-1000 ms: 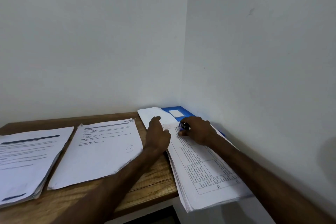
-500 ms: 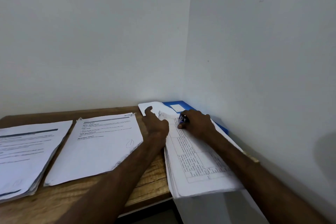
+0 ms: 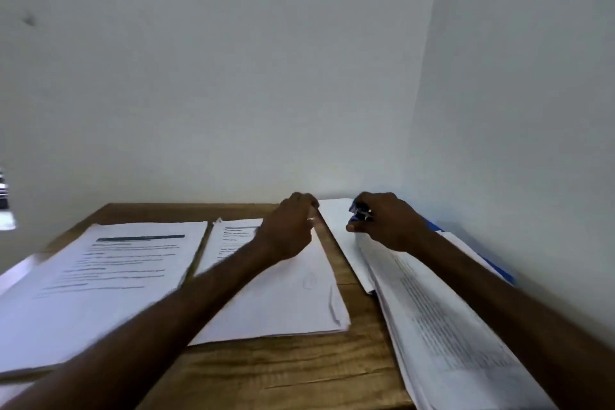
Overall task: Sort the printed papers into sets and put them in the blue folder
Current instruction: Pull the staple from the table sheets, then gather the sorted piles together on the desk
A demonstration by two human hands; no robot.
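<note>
Wooden desk (image 3: 299, 373), white corner. Right hand (image 3: 392, 226) gripping stapler (image 3: 359, 214); left hand (image 3: 289, 230) curled, hold unclear. Likely stapling: needs set (image 3: 442, 319) squared.

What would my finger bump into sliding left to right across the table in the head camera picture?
White paper stack with a dark blue heading bar, middle white paper stack, strip of brown wooden table, white stack with printed grid, blue folder.

Nothing legible, all print is blurred. Left paper stack (image 3: 100, 276): dark header bar, lines of print, unreadable. Middle paper stack (image 3: 283, 309): heading lines at top, unreadable; pen-drawn loop (image 3: 309, 281) near its right edge, no character discernible. Right paper stack (image 3: 449, 336): dense tabular small print, unreadable.
</note>
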